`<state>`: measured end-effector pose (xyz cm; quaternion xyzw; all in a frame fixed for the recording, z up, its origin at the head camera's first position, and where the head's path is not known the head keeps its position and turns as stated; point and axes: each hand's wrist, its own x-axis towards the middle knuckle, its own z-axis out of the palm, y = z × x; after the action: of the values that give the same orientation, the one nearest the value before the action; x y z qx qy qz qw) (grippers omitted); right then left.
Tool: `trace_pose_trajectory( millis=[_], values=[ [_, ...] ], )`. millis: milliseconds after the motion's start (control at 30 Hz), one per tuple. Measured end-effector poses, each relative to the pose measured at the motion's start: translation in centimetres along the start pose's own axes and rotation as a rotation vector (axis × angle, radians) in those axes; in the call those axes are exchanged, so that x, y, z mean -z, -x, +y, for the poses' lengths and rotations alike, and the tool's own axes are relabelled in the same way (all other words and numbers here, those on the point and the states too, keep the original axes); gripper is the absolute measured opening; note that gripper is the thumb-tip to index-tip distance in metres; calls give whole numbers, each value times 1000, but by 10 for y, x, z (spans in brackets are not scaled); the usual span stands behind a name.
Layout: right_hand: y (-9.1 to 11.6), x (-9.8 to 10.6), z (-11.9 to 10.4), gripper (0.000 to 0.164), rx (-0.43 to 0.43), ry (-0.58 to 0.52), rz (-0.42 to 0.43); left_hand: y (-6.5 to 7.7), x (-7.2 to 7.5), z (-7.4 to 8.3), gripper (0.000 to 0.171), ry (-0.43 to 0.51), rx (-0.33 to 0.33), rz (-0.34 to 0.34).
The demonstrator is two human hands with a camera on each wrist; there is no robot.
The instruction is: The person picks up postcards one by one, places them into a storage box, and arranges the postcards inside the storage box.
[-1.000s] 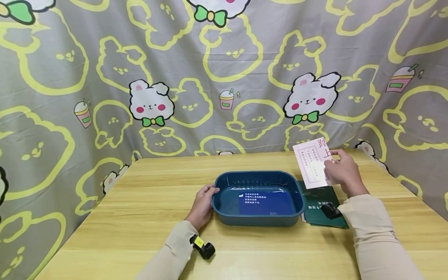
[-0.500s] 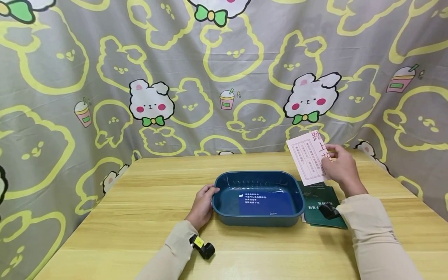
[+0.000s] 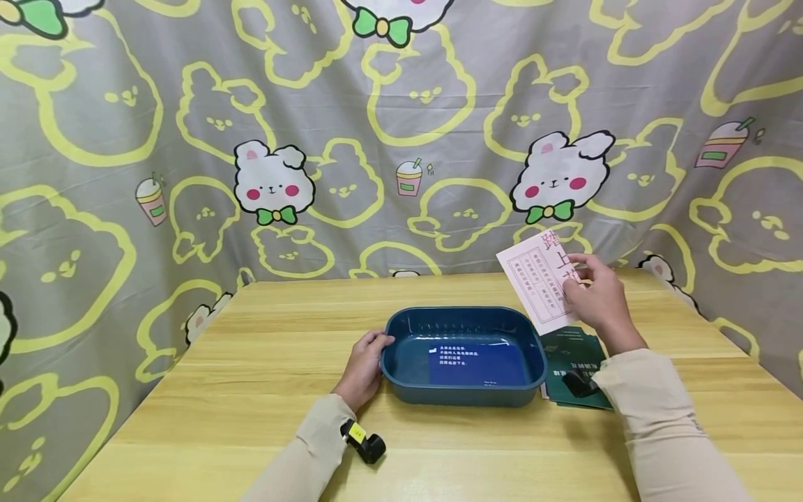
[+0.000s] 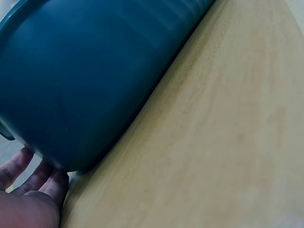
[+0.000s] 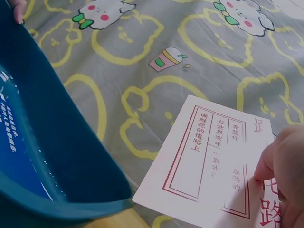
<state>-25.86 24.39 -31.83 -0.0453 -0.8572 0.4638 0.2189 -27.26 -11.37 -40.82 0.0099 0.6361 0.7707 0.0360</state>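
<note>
A pale pink card (image 3: 536, 282) printed with red characters is pinched by its right edge between the thumb and fingers of my right hand (image 3: 599, 296). It is held tilted above the table, near the back right corner of a dark teal plastic basin (image 3: 464, 396). My left hand (image 3: 364, 369) grips the basin's left end, thumb over the rim; in the left wrist view its fingers (image 4: 54, 187) lie against the outer wall. Flat inside the basin is a blue card (image 3: 483, 366) with white text. Several dark green cards (image 3: 571, 352) lie overlapping beside the basin's right end, partly under my right wrist.
The wooden table (image 3: 276, 348) carries the basin and cards. A grey curtain (image 3: 351, 104) with yellow cartoon outlines hangs at the table's back edge and along the sides. A black wrist camera (image 3: 366, 443) sits on my left sleeve.
My right hand has moved left, carrying the pink card from over the green cards towards the basin's back right corner. My left hand and the basin have stayed in place.
</note>
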Motion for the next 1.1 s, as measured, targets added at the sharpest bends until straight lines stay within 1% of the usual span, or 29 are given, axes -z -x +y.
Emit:
trace_pose_trajectory(
  millis=[333,567,667,833,1100],
  values=[
    [2,-7,-6,49,75,3,-21,0,-1,1,35,-2,-6,-2],
    [3,-14,-9,48,133,6,-50,-1,0,0,35,-2,0,5],
    [4,-18,-10,47,173,16,-65,-1,0,0,35,-1,0,7],
    [4,-26,-12,44,229,2,-102,-1,0,1,33,2,5,10],
    [6,-31,-13,41,276,-26,-150,-1,-1,1,34,2,17,14]
  ],
)
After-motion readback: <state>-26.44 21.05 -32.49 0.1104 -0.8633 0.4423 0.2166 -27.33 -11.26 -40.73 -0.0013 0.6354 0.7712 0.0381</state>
